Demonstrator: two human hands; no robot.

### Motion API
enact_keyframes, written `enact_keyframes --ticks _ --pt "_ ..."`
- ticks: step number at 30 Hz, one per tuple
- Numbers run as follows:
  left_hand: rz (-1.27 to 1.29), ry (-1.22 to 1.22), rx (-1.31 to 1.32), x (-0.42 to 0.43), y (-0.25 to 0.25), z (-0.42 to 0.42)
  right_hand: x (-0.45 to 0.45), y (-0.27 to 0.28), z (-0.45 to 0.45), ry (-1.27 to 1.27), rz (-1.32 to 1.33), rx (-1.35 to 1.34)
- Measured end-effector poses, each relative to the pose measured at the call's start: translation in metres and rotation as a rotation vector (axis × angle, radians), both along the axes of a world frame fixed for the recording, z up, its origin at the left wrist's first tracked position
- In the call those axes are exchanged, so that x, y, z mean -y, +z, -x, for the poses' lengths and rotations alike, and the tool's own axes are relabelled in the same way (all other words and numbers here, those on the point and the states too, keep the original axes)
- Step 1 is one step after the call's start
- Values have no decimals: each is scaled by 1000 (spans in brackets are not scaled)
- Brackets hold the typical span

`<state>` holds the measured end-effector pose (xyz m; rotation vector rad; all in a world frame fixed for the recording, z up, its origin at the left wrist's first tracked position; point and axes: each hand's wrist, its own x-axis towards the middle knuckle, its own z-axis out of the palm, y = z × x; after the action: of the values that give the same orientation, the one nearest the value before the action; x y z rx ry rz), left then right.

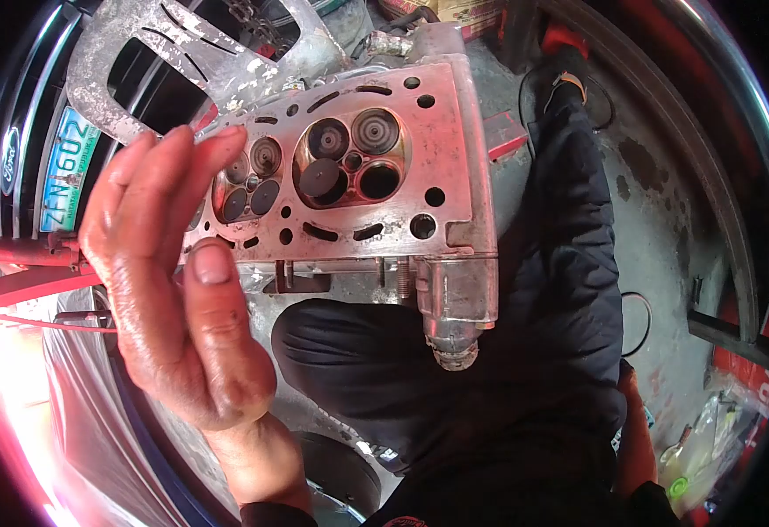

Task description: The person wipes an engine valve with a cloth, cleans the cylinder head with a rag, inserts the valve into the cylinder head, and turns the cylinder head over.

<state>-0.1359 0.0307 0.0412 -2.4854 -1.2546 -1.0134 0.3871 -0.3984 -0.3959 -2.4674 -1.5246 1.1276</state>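
My left hand [182,290] is raised over the left end of a metal engine cylinder head [442,123]. Its fingers are curved and held apart from the thumb, and nothing shows between them. The skin looks greasy. In the nearest fully visible combustion chamber, one valve [319,178] stands proud and tilted, partly covering its port. Beside it a round port [379,181] has no valve in it. Two dark valves [375,132] sit in the upper seats. My right hand [632,408] hangs low beside my thigh, mostly hidden by my dark trousers, so its fingers do not show.
A worn, paint-flecked metal stand [103,92] is behind the cylinder head. To the left are a car grille with a licence plate [66,167] and a red metal bar [15,251]. Plastic bags [701,448] lie at the lower right on the stained concrete floor [657,224].
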Motion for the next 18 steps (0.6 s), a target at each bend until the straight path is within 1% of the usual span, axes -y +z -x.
enact_keyframes --ticks 1,3,4,6,7,9,12,13,14,15,16,18 --pt "-51 19 -95 -2 5 2 1 -2 -1 2 -1 -1" --pt "-56 11 -66 -2 11 7 0 -2 0 -88 -82 -128" --pt "-29 9 -27 -1 15 9 -4 0 3 -86 -86 -128" --pt "6 18 32 -1 20 12 -12 7 7 -177 -27 -189" --pt "7 27 47 -2 21 12 -15 11 6 -172 -32 -187" --pt "-18 27 27 -5 20 14 -15 14 5 136 -90 -36" --pt "187 -83 615 -5 -15 -1 -11 -3 -5 92 -36 21" --pt "282 -94 553 -4 -24 -3 -4 -14 -8 94 -45 27" --pt "374 -104 487 -3 -32 -6 4 -24 -14 37 -114 -22" --pt "292 7 -151 -2 -30 -2 5 -31 -21 -11 -187 -71" --pt "268 10 -140 -6 -26 2 0 -36 -22 -6 -210 -61" --pt "308 -67 36 -4 -18 11 1 -35 -30 181 -29 85"
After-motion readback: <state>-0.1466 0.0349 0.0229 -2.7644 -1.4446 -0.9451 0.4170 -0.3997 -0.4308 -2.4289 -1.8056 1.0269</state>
